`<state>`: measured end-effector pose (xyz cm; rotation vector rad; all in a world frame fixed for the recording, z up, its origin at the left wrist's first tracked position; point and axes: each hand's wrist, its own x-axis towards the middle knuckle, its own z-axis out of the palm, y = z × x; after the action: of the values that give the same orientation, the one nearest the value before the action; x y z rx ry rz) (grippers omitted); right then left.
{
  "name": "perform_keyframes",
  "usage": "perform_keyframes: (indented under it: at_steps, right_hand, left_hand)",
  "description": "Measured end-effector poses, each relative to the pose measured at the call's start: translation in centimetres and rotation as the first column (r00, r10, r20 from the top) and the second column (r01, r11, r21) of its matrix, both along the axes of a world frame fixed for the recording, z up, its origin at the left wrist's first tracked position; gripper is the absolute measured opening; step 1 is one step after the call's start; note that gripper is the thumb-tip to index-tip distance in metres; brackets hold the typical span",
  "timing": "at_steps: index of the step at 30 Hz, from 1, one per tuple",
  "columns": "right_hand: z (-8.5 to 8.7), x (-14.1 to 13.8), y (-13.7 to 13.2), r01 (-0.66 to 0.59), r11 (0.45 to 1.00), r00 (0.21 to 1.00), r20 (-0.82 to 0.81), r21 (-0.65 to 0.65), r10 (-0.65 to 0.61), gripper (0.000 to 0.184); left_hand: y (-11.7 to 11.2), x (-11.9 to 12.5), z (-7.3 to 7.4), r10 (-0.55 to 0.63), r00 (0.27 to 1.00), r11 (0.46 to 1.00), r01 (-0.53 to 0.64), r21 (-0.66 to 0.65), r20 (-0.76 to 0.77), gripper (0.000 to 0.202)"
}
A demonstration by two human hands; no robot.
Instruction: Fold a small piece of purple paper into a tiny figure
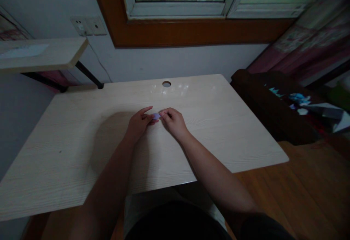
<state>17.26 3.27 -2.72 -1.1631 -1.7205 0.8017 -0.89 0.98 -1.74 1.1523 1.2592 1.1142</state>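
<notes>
A small light-purple piece, seemingly folded paper (156, 116), is held between my two hands over the middle of the pale wooden desk (218, 130). My left hand (139, 124) pinches its left side between thumb and fingers, with the index finger stretched out above. At the piece's right tip, the thumb and fingertips of my right hand (174, 122) are closed on it. Part of the piece is hidden by the fingers, and its exact shape is too small to make out.
A raised shelf (43, 54) on black legs stands at the desk's back left. Near the back edge is a round cable hole (166, 84). Beyond the desk's right side, a dark brown piece of furniture (262, 105) carries blue and white items. A wall socket (89, 26) holds a plugged-in cable.
</notes>
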Motion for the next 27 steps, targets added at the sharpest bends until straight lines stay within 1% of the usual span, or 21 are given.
perform_keyframes:
  at_steps: [5, 10, 22, 27]
  right_hand:
    - [-0.2, 0.08, 0.11, 0.035, 0.999, 0.999, -0.008, 0.008, -0.035, 0.015]
    - [-0.32, 0.12, 0.29, 0.043, 0.999, 0.999, -0.021, -0.009, -0.043, 0.014]
    - [-0.32, 0.15, 0.31, 0.05, 0.997, 0.998, -0.044, -0.052, -0.052, 0.015]
    - [-0.23, 0.11, 0.24, 0.022, 0.998, 0.997, -0.073, -0.057, -0.026, 0.017]
  left_hand:
    - [-0.08, -0.02, 0.26, 0.013, 1.0, 1.0, -0.013, -0.005, 0.026, 0.059]
    - [-0.26, 0.1, 0.55, -0.01, 0.998, 1.0, 0.01, -0.001, 0.064, 0.056]
    - [-0.41, 0.13, 0.32, -0.029, 0.988, 0.999, 0.024, 0.036, 0.152, 0.06]
    - [-0.4, -0.13, 0.37, -0.006, 0.99, 1.0, 0.002, 0.026, 0.141, 0.047]
